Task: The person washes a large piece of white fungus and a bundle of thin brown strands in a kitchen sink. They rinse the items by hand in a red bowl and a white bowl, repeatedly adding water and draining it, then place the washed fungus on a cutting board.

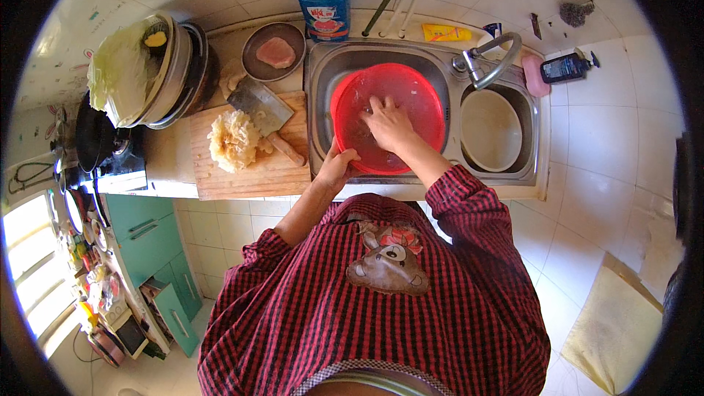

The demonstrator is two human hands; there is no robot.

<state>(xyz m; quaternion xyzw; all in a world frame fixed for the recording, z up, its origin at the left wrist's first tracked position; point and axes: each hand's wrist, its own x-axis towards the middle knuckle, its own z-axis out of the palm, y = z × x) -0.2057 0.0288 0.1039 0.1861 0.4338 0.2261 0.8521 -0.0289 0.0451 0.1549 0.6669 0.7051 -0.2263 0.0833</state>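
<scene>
A red plastic basin [430, 96] sits in the larger bowl of the stainless steel sink [324, 66], with what looks like cloudy water inside. My left hand [336, 166] grips its near left rim, thumb over the edge. Inside the basin is my right hand [389, 125], fingers spread and bent, with nothing visible in them. Left of the sink, a wooden cutting board [217, 184] carries a pale ruffled clump like snow fungus [234, 140]. Beside that clump lies a cleaver [263, 105], its wooden handle pointing toward the sink.
A slice of raw meat [276, 53] rests on a dark plate [254, 69]. Stacked bowls [190, 74] hold cabbage leaves [118, 71]. Behind the sink stands a blue pump bottle [324, 8]. The faucet [484, 60] arches over the smaller bowl, where a cream basin [491, 132] sits.
</scene>
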